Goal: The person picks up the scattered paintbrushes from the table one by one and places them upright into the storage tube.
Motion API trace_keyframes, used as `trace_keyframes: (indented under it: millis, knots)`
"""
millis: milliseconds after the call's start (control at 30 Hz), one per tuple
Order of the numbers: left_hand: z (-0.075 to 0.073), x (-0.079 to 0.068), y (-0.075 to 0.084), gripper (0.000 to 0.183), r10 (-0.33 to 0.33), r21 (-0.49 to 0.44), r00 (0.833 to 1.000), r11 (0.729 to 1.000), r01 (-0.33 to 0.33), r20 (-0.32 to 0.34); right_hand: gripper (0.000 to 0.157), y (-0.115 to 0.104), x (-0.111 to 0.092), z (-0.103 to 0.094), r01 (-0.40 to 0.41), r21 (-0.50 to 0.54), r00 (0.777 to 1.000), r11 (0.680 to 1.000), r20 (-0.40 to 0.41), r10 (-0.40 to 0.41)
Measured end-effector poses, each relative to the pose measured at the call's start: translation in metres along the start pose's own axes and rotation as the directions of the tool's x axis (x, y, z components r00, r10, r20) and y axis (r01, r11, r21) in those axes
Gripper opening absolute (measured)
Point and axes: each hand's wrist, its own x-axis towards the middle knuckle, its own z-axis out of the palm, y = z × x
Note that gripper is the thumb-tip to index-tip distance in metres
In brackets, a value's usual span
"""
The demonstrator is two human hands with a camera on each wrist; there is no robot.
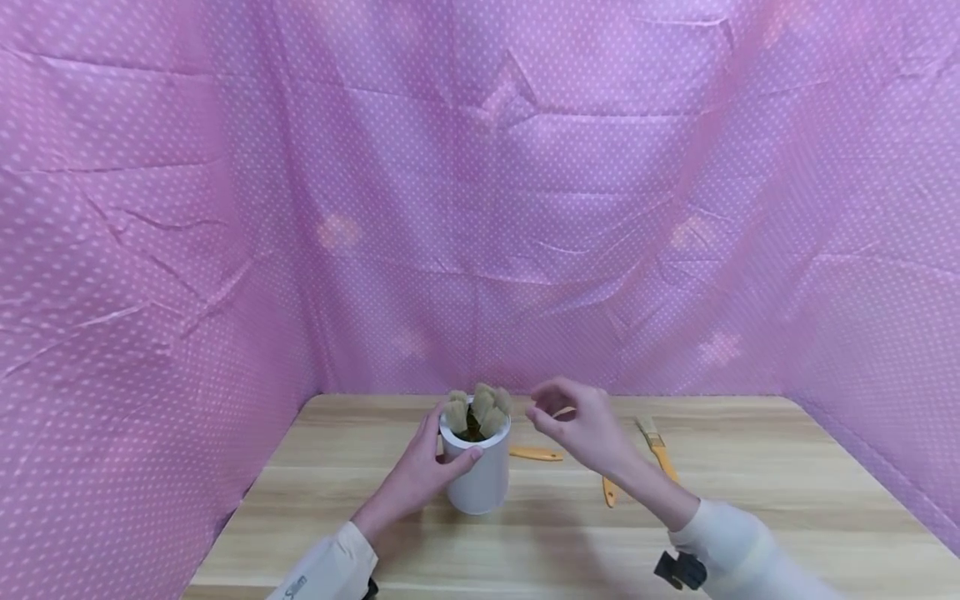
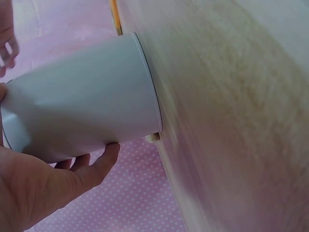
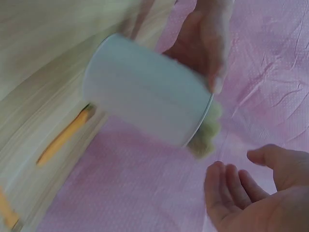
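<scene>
A white cylindrical container (image 1: 480, 485) stands upright on the wooden table, with several paintbrushes (image 1: 492, 421) in it, pale bristles up. Thumb and fingers of my left hand (image 1: 416, 475) grip it around the upper side, as the left wrist view confirms along the container wall (image 2: 87, 96). To the right of the bristles, my right hand (image 1: 588, 425) hovers with loosely bent fingers and nothing between them. In the right wrist view this hand (image 3: 256, 193) is apart from the bristles (image 3: 205, 133). The brush handles inside the container are hidden.
A paintbrush (image 1: 660, 454) with an orange handle lies at the right of the table (image 1: 780, 500). One orange handle (image 1: 611, 492) shows partly under my right forearm, another (image 1: 536, 453) behind the container. Pink dotted cloth (image 1: 480, 208) hangs around the back and sides.
</scene>
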Motion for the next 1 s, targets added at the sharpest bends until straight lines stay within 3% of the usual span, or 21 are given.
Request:
trace_keyframes:
  millis: [300,600,733,1000]
  knots:
    - [-0.001,0.004,0.000,0.095,-0.001,-0.023,1.000,1.000,0.001,-0.004,0.015,0.043,-0.016,-0.045,-0.097,-0.156,0.991,0.983,0.073,0.110]
    - [0.002,0.002,0.000,0.094,-0.004,-0.015,1.000,1.000,0.004,-0.003,0.026,0.087,-0.042,-0.081,-0.145,-0.393,0.952,0.908,0.195,0.236]
    - [0.002,0.001,-0.001,0.094,0.006,-0.019,1.000,1.000,-0.006,-0.008,0.028,0.101,-0.051,-0.090,-0.162,-0.471,0.946,0.867,0.175,0.272]
    - [0.003,-0.003,-0.005,0.092,0.014,-0.036,1.000,0.999,-0.014,-0.009,0.022,0.128,-0.062,-0.099,-0.309,-0.574,0.911,0.758,0.049,0.409]
